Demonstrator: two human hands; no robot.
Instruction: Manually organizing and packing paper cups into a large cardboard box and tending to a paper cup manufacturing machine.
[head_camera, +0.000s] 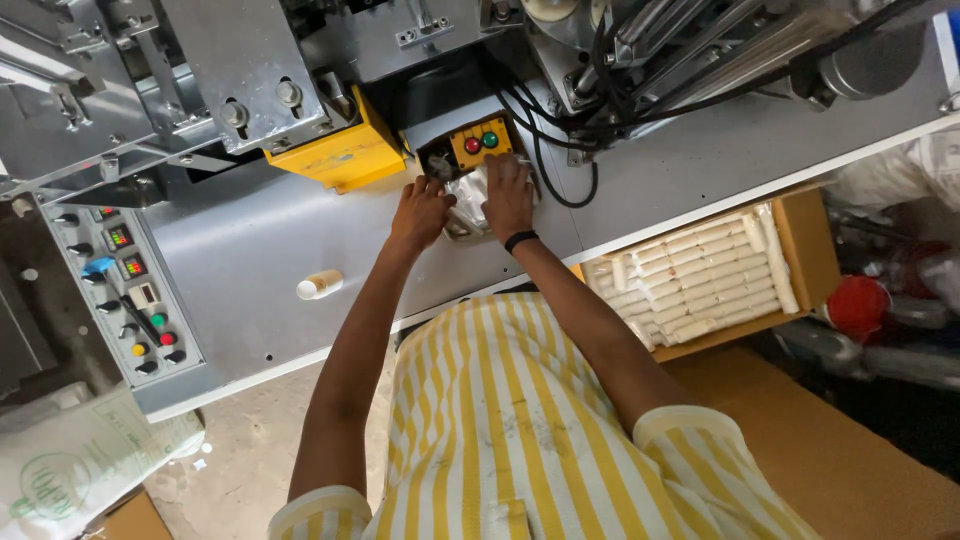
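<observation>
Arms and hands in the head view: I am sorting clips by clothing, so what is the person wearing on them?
Both arms are bare from short sleeves down. The sleeves belong to a shirt with yellow and white stripes and end in cuffs above the elbow. The right hand has a black band around the wrist. The left hand wears nothing: no gloves, rings or watch visible.

The shirt (520, 420) at the bottom centre has yellow and white stripes. The tabletop (250, 260) is grey metal. A yellow guard (345, 155) sits at upper centre, next to a small yellow button box (481, 143) with one red and one green button. The wristband (520, 240) is black. The packets (470, 200) under the hands are silvery white. At right, a brown cardboard box (805, 245) holds cream-white rolls (700, 275). A white paper cup (318, 286) lies left of centre.
</observation>
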